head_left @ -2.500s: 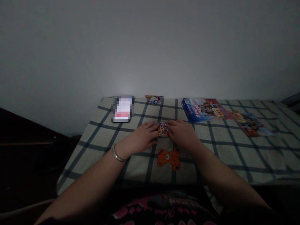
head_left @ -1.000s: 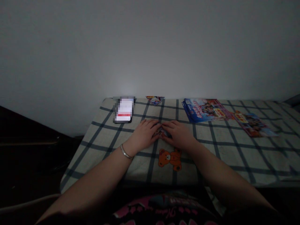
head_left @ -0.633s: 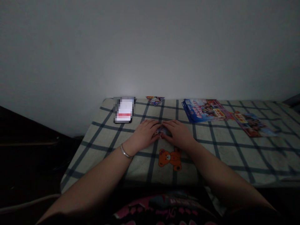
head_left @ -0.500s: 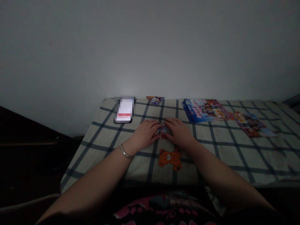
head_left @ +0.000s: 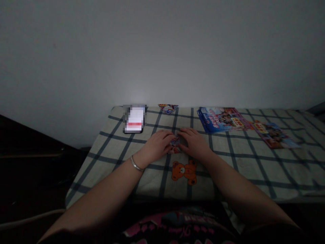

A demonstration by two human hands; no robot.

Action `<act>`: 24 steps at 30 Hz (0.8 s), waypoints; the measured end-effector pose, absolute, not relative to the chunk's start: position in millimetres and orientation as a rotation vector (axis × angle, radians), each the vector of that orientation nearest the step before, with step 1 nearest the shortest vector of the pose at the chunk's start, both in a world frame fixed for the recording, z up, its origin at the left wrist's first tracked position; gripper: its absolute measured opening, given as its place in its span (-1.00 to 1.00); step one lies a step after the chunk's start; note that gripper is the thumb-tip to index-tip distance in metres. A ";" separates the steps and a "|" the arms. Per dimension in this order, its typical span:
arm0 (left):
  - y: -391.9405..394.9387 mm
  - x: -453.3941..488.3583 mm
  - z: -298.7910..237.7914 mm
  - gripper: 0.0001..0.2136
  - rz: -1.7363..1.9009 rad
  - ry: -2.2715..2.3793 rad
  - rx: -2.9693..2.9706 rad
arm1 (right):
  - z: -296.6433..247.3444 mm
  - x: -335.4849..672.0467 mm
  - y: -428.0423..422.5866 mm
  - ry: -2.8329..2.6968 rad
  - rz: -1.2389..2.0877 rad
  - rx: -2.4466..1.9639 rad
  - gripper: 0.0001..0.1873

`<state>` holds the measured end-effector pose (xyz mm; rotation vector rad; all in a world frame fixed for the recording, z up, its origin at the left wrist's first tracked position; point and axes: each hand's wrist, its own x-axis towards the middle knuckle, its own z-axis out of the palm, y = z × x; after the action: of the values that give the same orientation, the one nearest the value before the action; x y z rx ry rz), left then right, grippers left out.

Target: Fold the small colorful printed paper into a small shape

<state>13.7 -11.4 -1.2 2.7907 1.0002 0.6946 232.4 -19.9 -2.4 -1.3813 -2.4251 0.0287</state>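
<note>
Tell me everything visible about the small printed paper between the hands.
The small printed paper is coloured red, blue and white. It lies on the checked cloth, just beyond the orange bear print. The left hand covers its left edge, the right hand its right edge, so only a narrow middle strip shows. Whether the fingers pinch or press it cannot be told.
</note>
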 end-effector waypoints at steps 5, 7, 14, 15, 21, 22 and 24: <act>-10.2 13.1 -3.1 -0.79 0.741 0.984 2.768 | -1.0 232.8 -19.6 -2.418 0.052 -1.364 -0.61; -10.1 12.9 -4.7 -0.78 0.761 1.000 2.743 | -0.1 232.5 -19.6 -2.418 0.059 -1.365 -0.61; -9.3 10.7 -8.2 -0.69 1.042 1.005 2.613 | 1.2 233.0 -18.9 -2.406 0.076 -1.335 -0.70; -8.8 10.1 -8.4 -0.69 1.092 0.999 2.592 | 1.3 233.3 -18.8 -2.407 0.081 -1.318 -0.71; -9.7 8.6 -5.3 -0.73 1.215 0.884 2.560 | -0.5 233.6 -18.5 -2.434 0.132 -1.161 -0.79; -10.5 8.8 -4.1 -0.74 1.224 0.885 2.564 | -1.0 233.3 -18.5 -2.431 0.136 -1.133 -0.82; -12.0 9.5 -1.8 -0.75 1.250 0.889 2.577 | -1.9 232.9 -18.4 -2.405 0.142 -1.089 -0.85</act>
<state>9.5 -12.0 -1.8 2.5775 0.8888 1.2502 232.9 -18.4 -1.9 -1.0895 -2.4055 0.1419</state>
